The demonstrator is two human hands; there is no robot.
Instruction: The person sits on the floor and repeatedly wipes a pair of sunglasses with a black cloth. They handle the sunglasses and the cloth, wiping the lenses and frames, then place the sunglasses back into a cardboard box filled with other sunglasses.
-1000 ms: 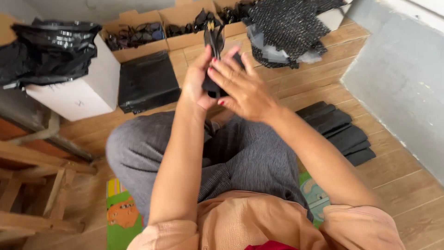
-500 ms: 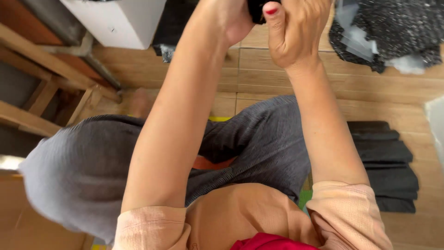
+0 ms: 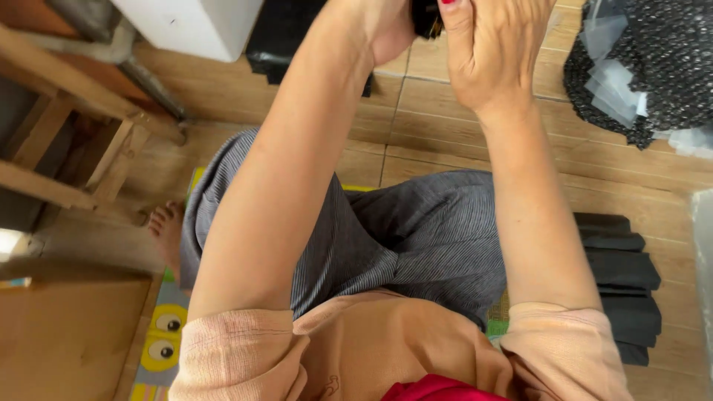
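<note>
Two hands meet at the top edge of the view, both closed on a small dark object [image 3: 425,16] held between them; only its lower part shows, so its kind cannot be told. The left hand [image 3: 379,26] grips it from one side, the right hand [image 3: 486,52] from the other. Below the right hand, beside the knee, lies a row of flat black pieces [image 3: 620,286]. Beyond the right hand rests a dark speckled fabric heap [image 3: 653,59]. Past the left hand stands a white box [image 3: 189,22] and a wooden frame [image 3: 67,148]. The person sits cross-legged on a wood-patterned tile floor [image 3: 445,126].
</note>
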